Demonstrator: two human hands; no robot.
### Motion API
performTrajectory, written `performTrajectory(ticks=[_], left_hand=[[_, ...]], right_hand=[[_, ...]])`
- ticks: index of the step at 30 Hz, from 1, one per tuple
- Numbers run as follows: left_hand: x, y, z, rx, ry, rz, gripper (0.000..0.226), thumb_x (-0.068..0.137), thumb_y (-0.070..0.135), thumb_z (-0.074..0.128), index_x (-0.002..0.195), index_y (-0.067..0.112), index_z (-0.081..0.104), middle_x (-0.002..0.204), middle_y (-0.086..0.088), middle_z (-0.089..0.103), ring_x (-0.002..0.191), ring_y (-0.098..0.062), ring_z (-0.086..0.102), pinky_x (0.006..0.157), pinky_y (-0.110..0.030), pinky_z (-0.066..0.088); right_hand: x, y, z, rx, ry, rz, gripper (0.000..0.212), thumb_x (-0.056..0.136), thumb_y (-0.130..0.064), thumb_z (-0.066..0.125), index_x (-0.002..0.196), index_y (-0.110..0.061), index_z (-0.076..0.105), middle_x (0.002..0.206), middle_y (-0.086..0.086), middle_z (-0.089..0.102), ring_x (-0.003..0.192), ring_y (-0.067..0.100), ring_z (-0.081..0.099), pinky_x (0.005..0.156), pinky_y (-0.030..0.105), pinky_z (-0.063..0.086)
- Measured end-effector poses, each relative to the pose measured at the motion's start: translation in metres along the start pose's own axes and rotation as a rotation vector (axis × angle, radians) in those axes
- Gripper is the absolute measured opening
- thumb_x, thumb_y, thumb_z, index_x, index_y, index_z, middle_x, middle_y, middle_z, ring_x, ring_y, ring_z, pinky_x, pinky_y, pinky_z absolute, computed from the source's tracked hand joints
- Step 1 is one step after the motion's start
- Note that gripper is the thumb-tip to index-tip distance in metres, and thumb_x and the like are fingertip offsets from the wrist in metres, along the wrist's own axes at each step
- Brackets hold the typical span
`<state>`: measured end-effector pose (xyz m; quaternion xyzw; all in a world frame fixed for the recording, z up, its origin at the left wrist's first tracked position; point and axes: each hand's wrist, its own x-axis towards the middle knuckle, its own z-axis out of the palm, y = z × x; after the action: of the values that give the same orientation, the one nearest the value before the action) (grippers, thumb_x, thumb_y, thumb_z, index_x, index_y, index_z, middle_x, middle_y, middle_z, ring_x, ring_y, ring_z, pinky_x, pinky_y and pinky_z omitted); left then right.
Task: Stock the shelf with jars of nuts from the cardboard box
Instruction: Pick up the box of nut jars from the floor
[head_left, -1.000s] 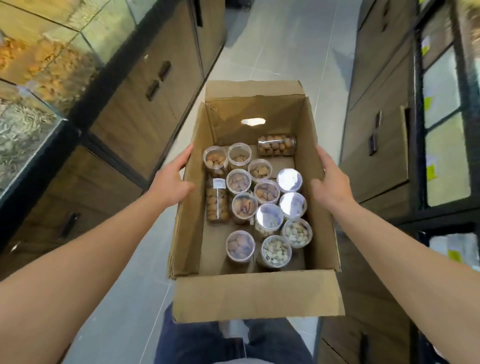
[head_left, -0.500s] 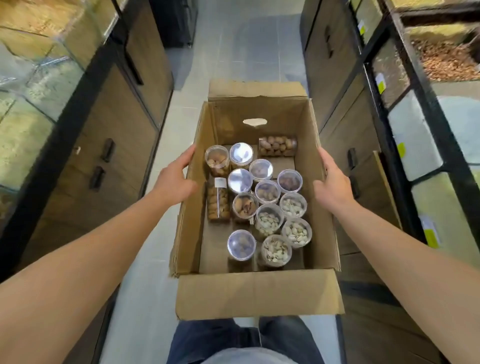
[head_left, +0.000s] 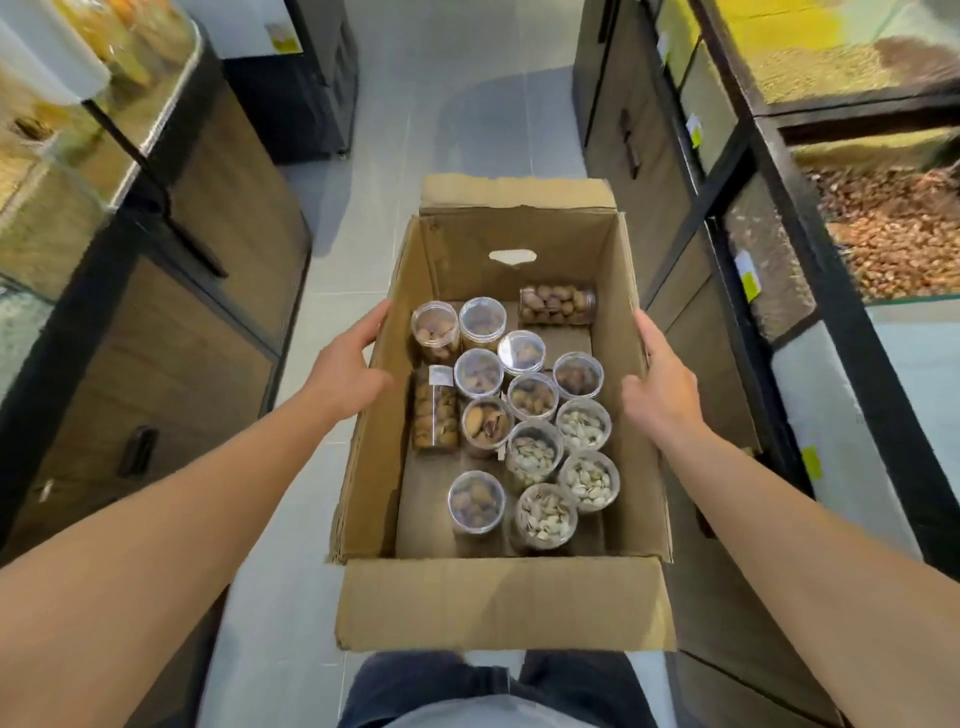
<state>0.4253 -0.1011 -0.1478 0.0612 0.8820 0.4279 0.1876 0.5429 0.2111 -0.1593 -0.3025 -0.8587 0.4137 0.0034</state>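
Note:
An open cardboard box (head_left: 501, 603) hangs in front of me above the aisle floor. My left hand (head_left: 348, 374) grips its left wall and my right hand (head_left: 660, 389) grips its right wall. Inside stand several clear plastic jars of nuts (head_left: 535, 397) with transparent lids, some with brown nuts, some with pale pistachios (head_left: 584, 423). One jar (head_left: 557, 305) lies on its side at the far end, another (head_left: 435, 415) lies along the left wall.
A narrow grey tiled aisle (head_left: 457, 130) runs ahead. Wooden cabinets with glass-fronted bulk bins flank it, on the left (head_left: 171, 270) and on the right (head_left: 779, 249). A dark cabinet (head_left: 306, 93) stands further along on the left. My legs show below the box.
The surroundings have shifted: the cabinets on both sides have slid past and the view now faces straight down the aisle. Both hands keep their hold on the box.

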Motion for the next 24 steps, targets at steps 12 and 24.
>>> performTrajectory(ticks=[12,24], left_hand=[[0.222,0.077,0.023,-0.038,0.07,-0.06,0.087,0.085,0.0,0.064,0.147,0.048,0.028,0.142,0.012,0.049,0.129,-0.011,0.046,0.089,-0.041,0.056],[0.492,0.125,0.02,-0.036,0.08,-0.057,0.079,0.088,0.002,0.063,0.149,0.042,0.031,0.145,0.007,0.047,0.114,-0.023,0.059,0.07,-0.023,0.056]], right_hand=[[0.258,-0.047,-0.037,-0.047,-0.051,-0.051,0.084,0.086,0.006,0.043,0.15,-0.045,0.023,0.147,-0.002,0.047,0.125,0.024,0.049,0.099,0.03,0.039],[0.513,-0.106,-0.01,-0.044,-0.023,-0.006,0.084,0.089,0.005,0.044,0.15,-0.047,0.021,0.154,-0.013,0.037,0.141,0.018,0.036,0.113,0.037,0.032]])
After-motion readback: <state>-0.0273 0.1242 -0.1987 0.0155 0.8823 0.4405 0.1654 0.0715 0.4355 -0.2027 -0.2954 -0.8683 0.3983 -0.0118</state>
